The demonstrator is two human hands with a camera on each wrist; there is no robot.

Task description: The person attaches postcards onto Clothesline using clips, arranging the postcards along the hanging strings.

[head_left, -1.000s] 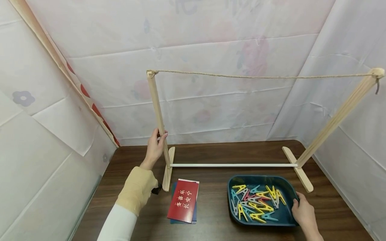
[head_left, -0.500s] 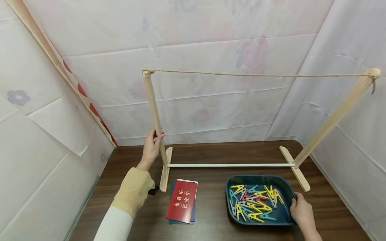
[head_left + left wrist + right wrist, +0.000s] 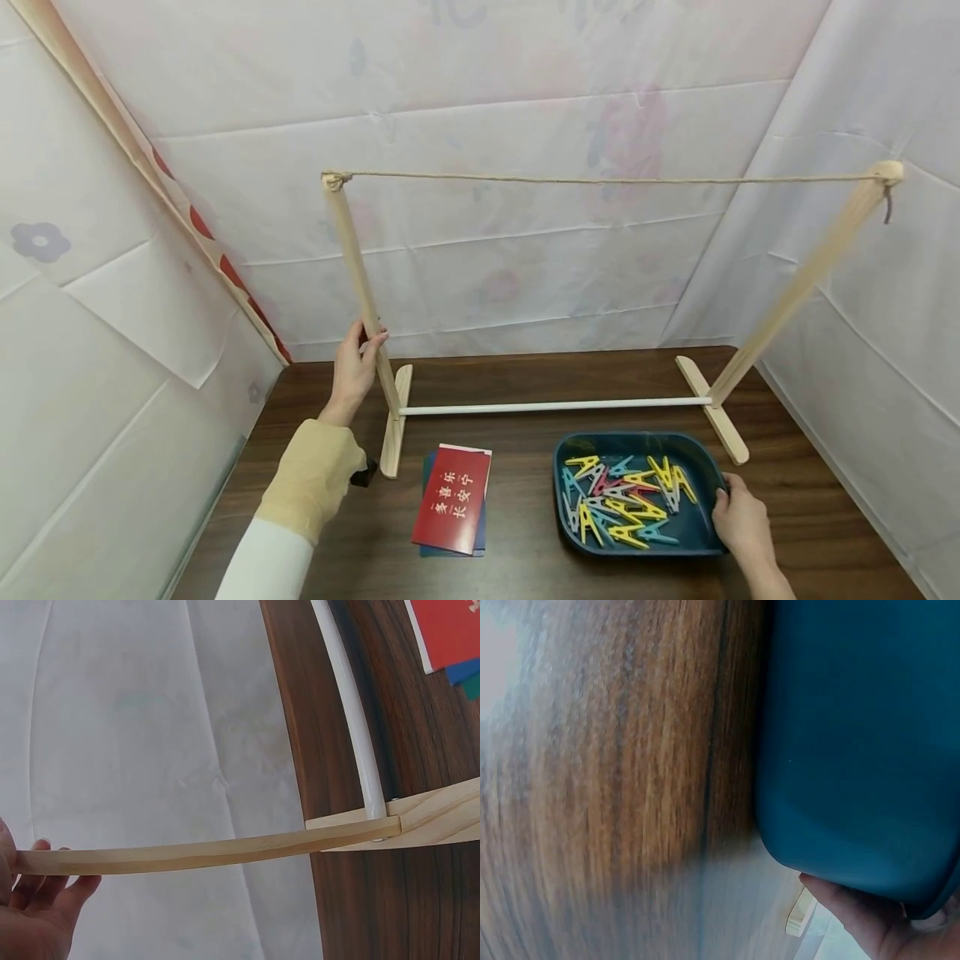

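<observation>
Wooden rack (image 3: 360, 283): stands on the tabletop (image 3: 525, 517), long axis running left to right, posts upright, string (image 3: 600, 179) across the top. Left hand (image 3: 352, 371): fingers curled round the left post. Blue tray (image 3: 701, 533) of coloured clothespins (image 3: 622, 504): front right, near the rack. Right hand (image 3: 742, 521): fingers gripping the tray's right rim. Red card (image 3: 453, 498): flat, between rack foot and tray.

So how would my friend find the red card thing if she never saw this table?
Start at the wooden frame with a string across its top, standing on the dark brown table. Near the foot of the post that the left hand grips lies the red card, left of the blue tray of clothespins. It is the only flat red thing, with pale writing.
</observation>
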